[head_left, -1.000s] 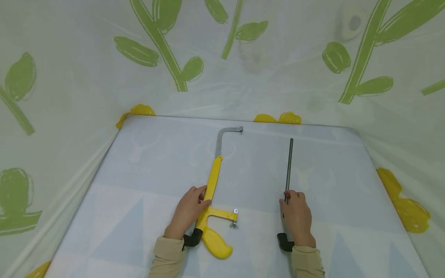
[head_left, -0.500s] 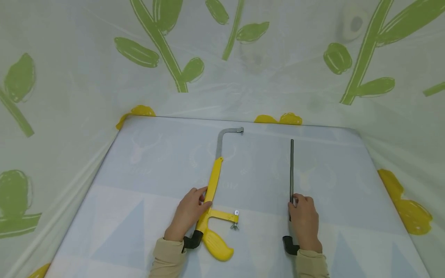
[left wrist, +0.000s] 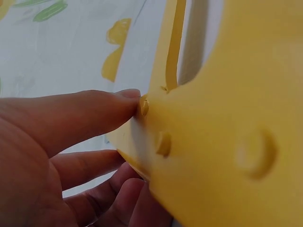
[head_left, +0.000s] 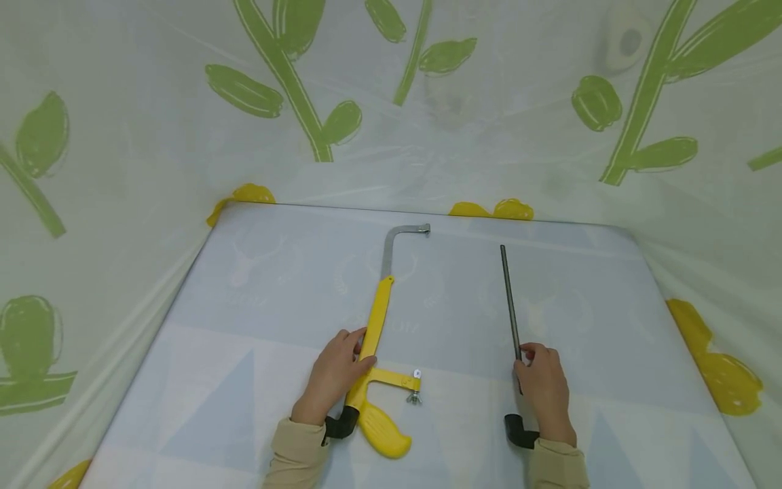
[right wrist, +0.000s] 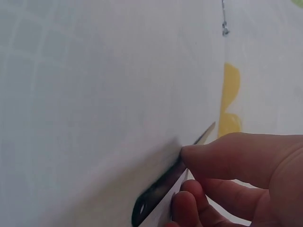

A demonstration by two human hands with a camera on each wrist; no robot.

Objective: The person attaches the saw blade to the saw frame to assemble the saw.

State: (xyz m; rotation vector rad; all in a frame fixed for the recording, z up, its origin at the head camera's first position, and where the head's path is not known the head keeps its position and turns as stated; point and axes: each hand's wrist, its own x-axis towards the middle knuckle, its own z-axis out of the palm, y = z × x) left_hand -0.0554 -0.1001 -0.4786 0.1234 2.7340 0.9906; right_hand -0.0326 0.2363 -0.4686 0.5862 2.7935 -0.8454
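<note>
A hacksaw frame (head_left: 380, 305) lies on the table, its yellow handle (head_left: 383, 435) toward me and its grey metal front arm (head_left: 387, 251) pointing away. My left hand (head_left: 332, 367) holds the yellow bar just above the short side arm, thumb on one face and fingers at the other edge. The left wrist view shows the yellow metal (left wrist: 208, 118) close up, with round studs. To the right, my right hand (head_left: 546, 387) pinches a dark hacksaw blade (head_left: 510, 292) near its near end. In the right wrist view, a hole shows at the end of the blade (right wrist: 158, 191).
A wing nut (head_left: 414, 399) hangs on the frame's side arm. Black elbow-shaped mounts (head_left: 520, 432) sit at both wrists. A pale patterned cloth (head_left: 452, 319) covers the table, and a leaf-printed white curtain (head_left: 489, 115) surrounds its back and sides.
My right hand has shifted right and slightly toward me. The blade has swung, so its far end now leans left. The left hand and hacksaw frame stay nearly in place.
</note>
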